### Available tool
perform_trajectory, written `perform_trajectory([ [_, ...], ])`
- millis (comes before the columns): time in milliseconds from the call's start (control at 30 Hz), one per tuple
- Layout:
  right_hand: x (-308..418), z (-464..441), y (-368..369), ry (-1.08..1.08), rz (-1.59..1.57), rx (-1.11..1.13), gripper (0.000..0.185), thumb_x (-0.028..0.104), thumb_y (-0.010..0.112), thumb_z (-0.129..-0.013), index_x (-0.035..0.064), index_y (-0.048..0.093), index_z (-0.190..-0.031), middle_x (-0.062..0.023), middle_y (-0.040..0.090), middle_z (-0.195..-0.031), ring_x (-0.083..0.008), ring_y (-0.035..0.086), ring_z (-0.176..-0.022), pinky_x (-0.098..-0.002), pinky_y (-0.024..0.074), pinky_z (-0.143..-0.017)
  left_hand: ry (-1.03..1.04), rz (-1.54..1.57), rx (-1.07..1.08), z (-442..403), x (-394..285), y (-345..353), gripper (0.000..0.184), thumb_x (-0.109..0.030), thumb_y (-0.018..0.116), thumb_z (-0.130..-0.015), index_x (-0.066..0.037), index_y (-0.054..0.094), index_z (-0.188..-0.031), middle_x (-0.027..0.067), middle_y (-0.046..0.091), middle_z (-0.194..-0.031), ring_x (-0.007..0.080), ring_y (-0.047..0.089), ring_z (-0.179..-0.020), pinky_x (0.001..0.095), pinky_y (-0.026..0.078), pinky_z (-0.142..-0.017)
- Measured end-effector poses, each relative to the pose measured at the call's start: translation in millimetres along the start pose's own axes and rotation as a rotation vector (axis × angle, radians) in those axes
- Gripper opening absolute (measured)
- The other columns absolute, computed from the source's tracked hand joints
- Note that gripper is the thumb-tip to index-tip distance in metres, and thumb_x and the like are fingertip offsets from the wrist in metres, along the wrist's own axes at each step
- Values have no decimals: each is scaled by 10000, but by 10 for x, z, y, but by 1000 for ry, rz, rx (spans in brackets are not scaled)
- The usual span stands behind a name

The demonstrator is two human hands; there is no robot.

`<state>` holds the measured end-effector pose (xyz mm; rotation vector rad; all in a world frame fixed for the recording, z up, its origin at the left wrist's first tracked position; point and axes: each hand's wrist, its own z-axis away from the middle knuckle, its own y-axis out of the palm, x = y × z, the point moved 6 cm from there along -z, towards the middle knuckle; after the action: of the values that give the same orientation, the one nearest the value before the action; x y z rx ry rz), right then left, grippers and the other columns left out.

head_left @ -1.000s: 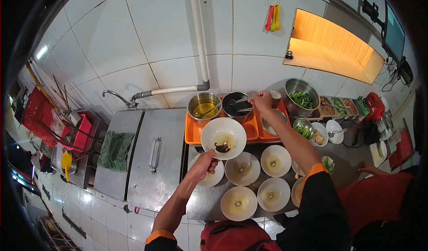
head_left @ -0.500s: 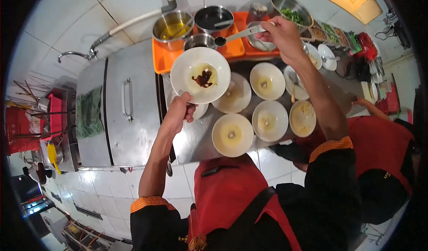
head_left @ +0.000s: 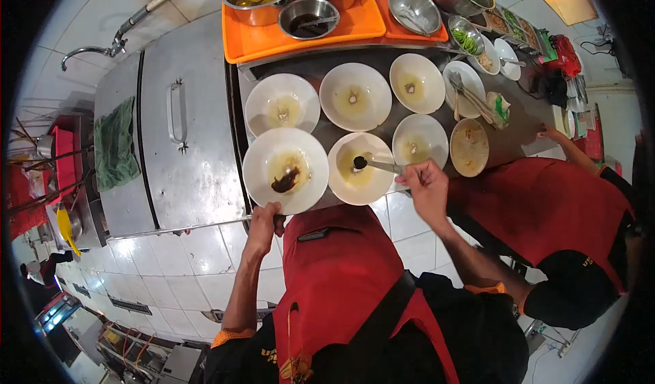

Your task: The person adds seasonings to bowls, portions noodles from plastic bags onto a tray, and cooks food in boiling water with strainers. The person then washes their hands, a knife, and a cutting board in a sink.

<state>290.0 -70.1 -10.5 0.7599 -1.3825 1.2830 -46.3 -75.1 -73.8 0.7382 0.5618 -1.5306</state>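
White bowl [head_left: 262, 162], its near rim gripped in left fingers [head_left: 273, 209]; spoon [head_left: 379, 166] pinched in right fingers [head_left: 417, 174], over neighbouring bowl [head_left: 363, 192]

Readable text: none. Lettering visible but not legible. Yellow-orange characters on wearer's black shirt [head_left: 269, 355], beside edge of wearer's red apron [head_left: 341, 261]: too small and blurred to transcribe. Second group, similar colour, on co-worker's black shirt [head_left: 566, 288], near border of co-worker's red apron [head_left: 518, 207]: likewise too small to transcribe; individual characters, wording and brand cannot be determined.
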Motion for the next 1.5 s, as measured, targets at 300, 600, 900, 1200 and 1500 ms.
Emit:
perform_trajectory([
  [300, 250, 529, 212, -614, 496, 109, 103, -52, 621, -764, -35, 547, -833, -158, 630, -886, -260, 650, -792, -302, 532, -654, -2, -71, -12, -22, 556, -30, 424, -263, 412, -871, -35, 448, -515, 31, 412, -451, 123, 396, -387, 284, 332, -398],
  [600, -54, 258, -114, 9, -78, -96, 60, -5, 554, -848, -6, 500, -821, -120, 630, -813, -174, 647, -697, -267, 514, -648, -2, -15, -21, -153, 779, -95, 423, -275, 408, -874, -18, 461, -542, 47, 431, -452, 149, 448, -408, 296, 358, -412],
  [900, 1009, -1500, -313, -227, -467, -230, 96, 65, 545, -866, -5, 492, -826, -70, 556, -794, -189, 636, -702, -262, 530, -678, 6, 27, 31, -114, 730, 17, 414, -397, 463, -878, -55, 517, -651, 14, 417, -482, 131, 424, -403, 278, 360, -400],
  [1200, 1691, -3163, 662, -812, 217, -279, 174, 110, 626, -796, -1, 504, -742, -107, 614, -641, -177, 620, -598, -333, 441, -512, -26, 85, -113, 257, 928, -304, 507, -467, 505, -883, -51, 499, -594, 3, 427, -494, 95, 410, -385, 238, 336, -370],
  [1500, 1713, -3572, 725, -487, 64, -297, 126, 56, 586, -789, -12, 501, -726, -72, 609, -605, -157, 642, -559, -266, 486, -482, -93, 270, -298, 515, 1694, -529, 513, -503, 512, -858, -115, 417, -536, 13, 369, -445, 144, 370, -362, 289, 320, -359],
])
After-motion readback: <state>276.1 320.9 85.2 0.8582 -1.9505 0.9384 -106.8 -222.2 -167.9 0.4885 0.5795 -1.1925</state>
